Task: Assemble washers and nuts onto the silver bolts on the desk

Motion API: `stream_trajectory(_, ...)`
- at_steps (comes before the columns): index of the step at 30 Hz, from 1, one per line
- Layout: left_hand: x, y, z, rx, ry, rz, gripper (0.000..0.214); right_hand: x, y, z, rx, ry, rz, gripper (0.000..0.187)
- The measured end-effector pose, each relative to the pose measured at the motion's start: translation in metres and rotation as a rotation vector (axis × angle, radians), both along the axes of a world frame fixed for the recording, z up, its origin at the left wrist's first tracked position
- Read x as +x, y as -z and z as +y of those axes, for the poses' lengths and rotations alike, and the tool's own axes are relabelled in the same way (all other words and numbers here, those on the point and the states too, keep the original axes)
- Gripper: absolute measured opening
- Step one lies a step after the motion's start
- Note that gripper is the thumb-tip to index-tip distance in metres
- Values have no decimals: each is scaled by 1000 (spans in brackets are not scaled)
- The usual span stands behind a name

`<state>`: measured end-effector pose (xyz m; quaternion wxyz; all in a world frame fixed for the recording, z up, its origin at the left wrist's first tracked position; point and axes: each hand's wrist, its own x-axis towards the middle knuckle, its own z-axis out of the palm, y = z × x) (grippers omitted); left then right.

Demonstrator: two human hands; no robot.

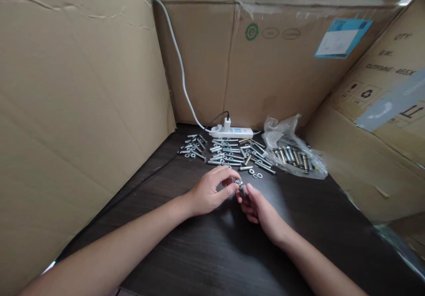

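Observation:
Above the table, my left hand (212, 190) pinches a small metal nut (238, 182) between thumb and fingertips. The nut sits at the upper end of a bolt (242, 190), whose lower part is hidden by my right hand (260, 205). That hand is closed around the bolt with thumb and fingers. Just beyond my hands lie loose bolts (232, 156) in rows, with metal sleeves among them. Several washers (260, 176) and a loose nut (251, 171) lie at the near edge of this spread.
A white power strip (247, 133) with a plugged-in charger (227, 124) stands behind the bolts. To the right is a clear plastic bag (299, 172) of assembled bolts. A black cable (146, 178) crosses the dark table (212, 251) at left. Cardboard walls (206, 66) enclose three sides.

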<state>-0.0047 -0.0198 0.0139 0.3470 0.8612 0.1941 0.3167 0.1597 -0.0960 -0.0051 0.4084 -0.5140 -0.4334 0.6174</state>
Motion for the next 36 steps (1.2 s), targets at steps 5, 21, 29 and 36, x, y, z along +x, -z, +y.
stream_trajectory(5, 0, -1, 0, 18, 31, 10, 22, -1, -6, 0, -171, -38, 195, 48)
stream_trajectory(21, 1, 2, -2, 29, 26, 46, 23, 3, 2, 1, 13, 71, 449, 25)
stream_trajectory(29, 0, 1, -4, -39, -16, 91, 21, 2, 7, 2, 86, 125, 285, 23)
stream_trajectory(36, 2, 2, -1, -16, -10, 112, 27, 1, 8, 3, 137, 126, 88, 29)
